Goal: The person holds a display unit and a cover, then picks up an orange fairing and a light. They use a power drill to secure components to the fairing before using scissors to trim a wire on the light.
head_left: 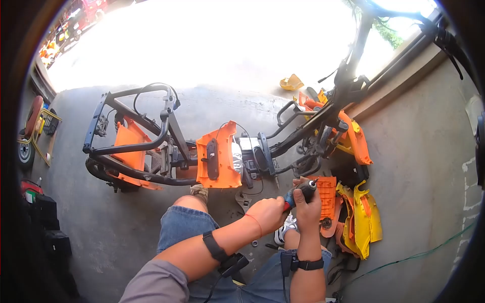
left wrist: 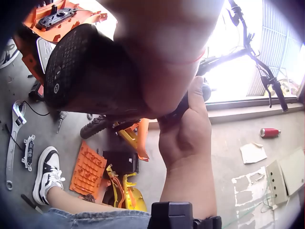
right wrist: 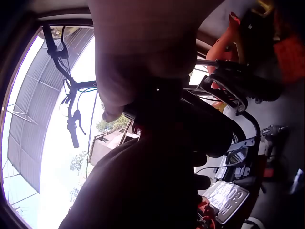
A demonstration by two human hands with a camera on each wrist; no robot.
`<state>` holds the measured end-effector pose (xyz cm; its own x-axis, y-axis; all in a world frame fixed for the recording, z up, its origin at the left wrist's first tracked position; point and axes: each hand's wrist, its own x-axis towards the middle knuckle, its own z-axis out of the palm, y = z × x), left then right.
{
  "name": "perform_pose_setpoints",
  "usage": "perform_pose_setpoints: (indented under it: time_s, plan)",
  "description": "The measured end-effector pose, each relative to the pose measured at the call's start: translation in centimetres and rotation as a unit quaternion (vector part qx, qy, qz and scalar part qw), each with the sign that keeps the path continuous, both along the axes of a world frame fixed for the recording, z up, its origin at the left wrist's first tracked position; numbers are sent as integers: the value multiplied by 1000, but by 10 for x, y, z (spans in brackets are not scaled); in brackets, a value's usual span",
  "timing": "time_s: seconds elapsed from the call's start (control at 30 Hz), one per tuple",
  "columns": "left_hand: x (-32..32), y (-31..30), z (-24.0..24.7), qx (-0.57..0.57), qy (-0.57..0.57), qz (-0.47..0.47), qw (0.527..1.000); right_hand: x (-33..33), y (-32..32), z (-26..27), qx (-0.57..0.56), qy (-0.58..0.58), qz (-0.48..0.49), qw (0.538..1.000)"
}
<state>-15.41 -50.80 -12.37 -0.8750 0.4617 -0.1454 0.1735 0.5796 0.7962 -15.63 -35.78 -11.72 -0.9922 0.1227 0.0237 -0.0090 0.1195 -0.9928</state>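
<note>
A dark cordless drill [head_left: 301, 192] with a red and blue part is held by both hands, its chuck pointing up and right. My left hand [head_left: 266, 216] grips its handle; the black battery base [left wrist: 71, 69] shows large in the left wrist view. My right hand [head_left: 309, 209] is wrapped around the drill's body near the chuck, thumb along the side. Its fingers are partly hidden behind the tool. The right wrist view is dark around both hands. Ahead, an orange body panel [head_left: 230, 161] with a black fitting sits on the dark scooter frame [head_left: 174, 134].
An adjustable wrench [left wrist: 14, 129] lies on the floor beside a shoe [left wrist: 47, 174]. Orange ribbed panel [head_left: 327, 194] and yellow body parts [head_left: 366, 222] lie at the right. A green cable [head_left: 409, 258] crosses the floor. Black boxes [head_left: 48, 212] stand at the left.
</note>
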Motion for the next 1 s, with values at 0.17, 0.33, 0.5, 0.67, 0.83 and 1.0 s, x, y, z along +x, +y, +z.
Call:
perform_pose_setpoints:
  time_s: [0.17, 0.33, 0.5, 0.67, 0.83, 1.0]
  plan:
    - [-3, 8, -8, -56, -20, -31, 998, -6, -1, -12, -44, 23, -18, 999]
    - [-18, 12, 3, 14, -105, 80, 991, -22, 7, -6, -62, 62, -49, 995]
    - [-28, 5, -19, 72, -292, 7, 954, -25, 23, -11, -113, 95, -13, 989]
    - [-15, 19, -35, 188, -453, -10, 871, -20, 26, -24, -92, 31, -46, 994]
    - [-2, 35, -39, 264, -483, 62, 833, -20, 33, -3, -36, 59, -16, 997]
    - [1, 44, -38, 276, -480, 112, 825, -22, 33, -6, -52, 71, -19, 996]
